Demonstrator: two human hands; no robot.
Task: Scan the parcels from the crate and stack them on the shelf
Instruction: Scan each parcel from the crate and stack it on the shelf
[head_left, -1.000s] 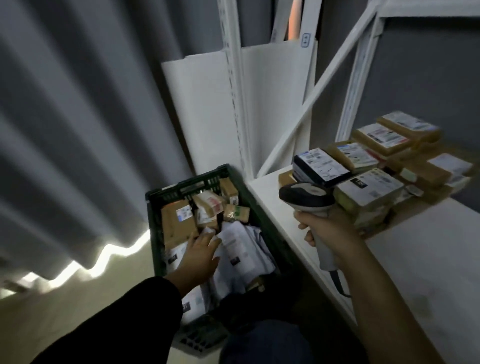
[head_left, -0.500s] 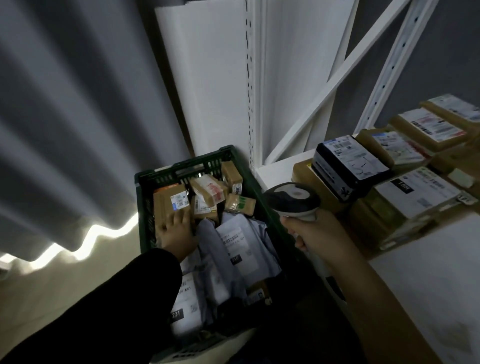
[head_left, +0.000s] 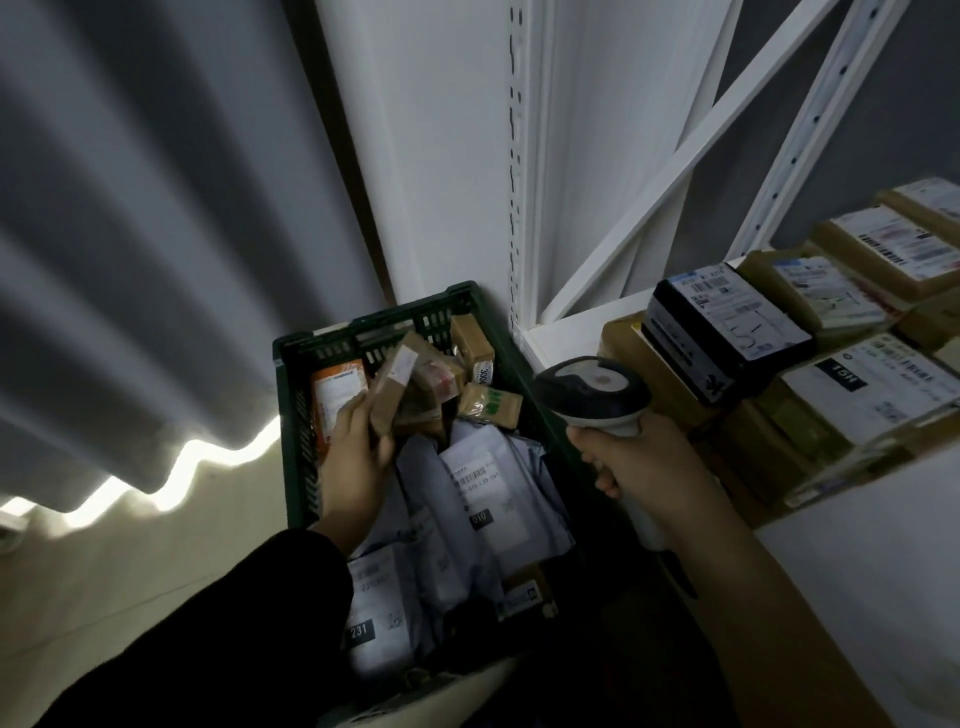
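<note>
Now the left hand grips a small brown parcel over the crate, right hand clutches the scanner beside it; stacked parcels line the shelf to its right, many wait inside.

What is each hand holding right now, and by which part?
Left hand grips a small brown parcel by its lower end; right hand grips the scanner by its handle.

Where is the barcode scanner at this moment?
The barcode scanner is right of centre in the head view, gripped by the right hand, between the green crate and the black parcel on the shelf.
</note>
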